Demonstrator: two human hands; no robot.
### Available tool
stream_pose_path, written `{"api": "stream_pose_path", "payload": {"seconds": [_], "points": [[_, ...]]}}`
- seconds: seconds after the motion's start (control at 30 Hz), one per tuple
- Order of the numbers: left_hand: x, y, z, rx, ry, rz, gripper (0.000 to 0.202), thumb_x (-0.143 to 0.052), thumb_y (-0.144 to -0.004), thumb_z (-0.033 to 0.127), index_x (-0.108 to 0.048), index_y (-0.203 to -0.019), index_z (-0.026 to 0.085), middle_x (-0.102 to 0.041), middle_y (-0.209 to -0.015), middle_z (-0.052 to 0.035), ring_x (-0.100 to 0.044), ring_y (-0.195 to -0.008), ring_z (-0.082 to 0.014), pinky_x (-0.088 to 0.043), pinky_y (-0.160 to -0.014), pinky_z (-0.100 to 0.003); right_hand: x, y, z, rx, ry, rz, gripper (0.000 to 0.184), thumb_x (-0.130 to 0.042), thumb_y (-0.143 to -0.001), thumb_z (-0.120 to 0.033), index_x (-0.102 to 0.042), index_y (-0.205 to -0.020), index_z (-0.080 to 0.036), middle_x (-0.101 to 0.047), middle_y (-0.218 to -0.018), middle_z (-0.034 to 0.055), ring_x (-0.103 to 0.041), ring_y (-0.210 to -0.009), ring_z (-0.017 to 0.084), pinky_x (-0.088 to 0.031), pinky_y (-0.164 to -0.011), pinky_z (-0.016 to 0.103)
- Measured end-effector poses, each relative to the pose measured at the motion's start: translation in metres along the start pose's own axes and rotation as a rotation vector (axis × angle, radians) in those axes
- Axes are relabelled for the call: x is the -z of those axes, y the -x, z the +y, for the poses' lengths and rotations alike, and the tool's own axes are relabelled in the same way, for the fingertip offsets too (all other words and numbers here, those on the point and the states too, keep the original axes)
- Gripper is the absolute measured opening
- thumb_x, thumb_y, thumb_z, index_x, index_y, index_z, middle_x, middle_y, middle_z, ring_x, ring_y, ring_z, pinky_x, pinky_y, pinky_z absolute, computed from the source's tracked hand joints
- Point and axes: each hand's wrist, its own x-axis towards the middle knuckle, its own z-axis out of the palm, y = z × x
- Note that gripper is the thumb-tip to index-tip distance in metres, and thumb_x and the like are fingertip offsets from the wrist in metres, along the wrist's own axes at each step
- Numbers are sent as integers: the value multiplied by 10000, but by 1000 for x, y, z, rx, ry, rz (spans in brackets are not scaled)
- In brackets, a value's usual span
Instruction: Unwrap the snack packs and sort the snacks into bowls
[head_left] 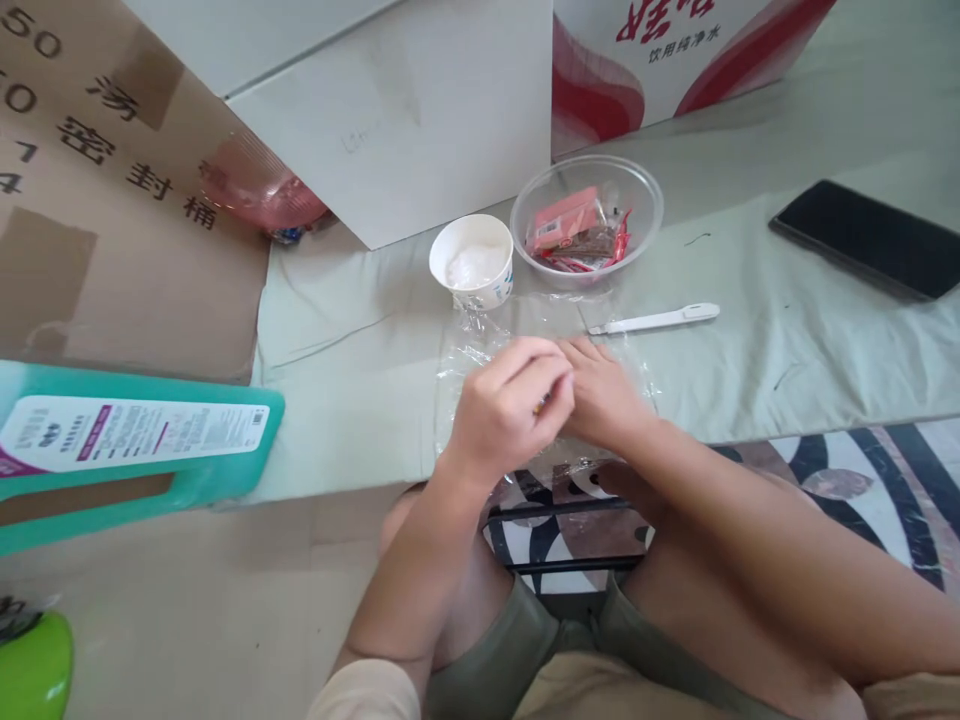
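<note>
My left hand is closed, its fingers curled together over a clear plastic sheet. A small yellowish and dark bit shows between thumb and fingers, too little of it to name. Right beside it, my right hand lies low on the sheet with its fingers stretched forward, partly hidden behind the left. The crinkled clear plastic sheet is spread on the pale green cloth under both hands. Just beyond stands a white paper cup with whitish clear plastic inside. A white craft knife lies past my right hand.
A clear plastic bowl holds red and pink packets. A black phone lies at the right. White boxes stand at the back, a brown carton and a green jug at the left. The cloth's front edge is near my knees.
</note>
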Motion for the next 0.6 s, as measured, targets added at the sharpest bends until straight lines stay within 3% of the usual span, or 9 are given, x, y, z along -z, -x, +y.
{"api": "stream_pose_path", "payload": {"seconds": [0.1, 0.23, 0.3, 0.37, 0.6], "points": [[-6, 5, -7, -15, 187, -98, 158, -540, -970, 174, -681, -905, 206, -770, -936, -46, -728, -875, -147, -601, -795, -272, -1, -1, 3, 32, -86, 11, 402, -596, -907, -248, -682, -1287, -152, -652, -1426, 175, -584, -1327, 354, -494, -1081, 528], [-16, 14, -41, 399, 329, -95, 239, -495, -1005, 332, -701, -1023, 212, -773, -1174, -91, -718, -1138, -214, -559, -1041, -369, 3, 1, 5, 67, -84, -6, 548, -620, -805, -211, -645, -1351, -192, -638, -1439, 160, -622, -1269, 369, -519, -1012, 551], [-21, 20, -61, 610, 409, -92, 325, -449, -1016, 415, -693, -1105, 220, -758, -1240, -90, -690, -1216, -230, -527, -1090, -387, 6, 3, 5, 77, -89, -20, 633, -609, -777, -189, -618, -1408, -235, -615, -1474, 138, -631, -1251, 363, -522, -985, 540], [-24, 25, -74, 717, 476, -70, 398, -389, -1026, 464, -690, -1133, 227, -749, -1268, -82, -667, -1258, -230, -499, -1123, -389, 7, 4, 7, 66, -102, -25, 651, -589, -780, -171, -611, -1426, -254, -624, -1463, 128, -640, -1233, 348, -520, -982, 525], [-31, 35, -78, 728, 588, -54, 458, -348, -1049, 500, -713, -1137, 239, -746, -1284, -72, -643, -1282, -213, -444, -1171, -391, 6, 1, 18, 126, -126, 9, 602, -552, -796, -108, -642, -1382, -210, -642, -1433, 149, -650, -1240, 332, -545, -992, 499]]}}
